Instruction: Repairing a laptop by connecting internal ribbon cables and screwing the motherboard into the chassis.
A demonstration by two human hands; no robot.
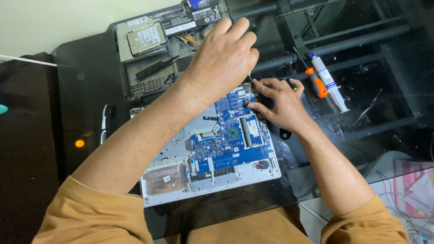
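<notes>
Glass desk [90, 81] takes up most of the view, dark frame bars showing thru it at 1-2 o'clock.

Biggest thing on it: the opened laptop chassis [165, 180], silver, sitting dead centre to 6 o'clock. It's basically a tray w/ stuff in it: blue motherboard [226, 144] fills the right half, a small black fan-ish round part sits at its lower right corner, a silvery rectangular bay at the lower left has a little white sticker in it.

At 11-12 o'clock, just past the chassis, is the dark bottom cover [149, 77], flipped open side up. Inside: a hard drive [145, 37] in its caddy at the left, a long black battery [194, 18] along the top edge.

Left hand [224, 61] hovers over the top edge of the board, fingers curled closed like it's pinching a thin tool; only a sliver of shaft pokes out below it, can't tell exactly what it is. Right hand [280, 101] is flat-ish on the board's top right corner, fingertips pressing/pinching smth small there, too hidden to ID.

At 2 o'clock, near the right hand but not touching: orange-handled screwdriver [315, 81], and right beside it a white tube [332, 86] w/ a blue cap.

Pink papers [416, 185] under the glass at 4 o'clock.
</notes>
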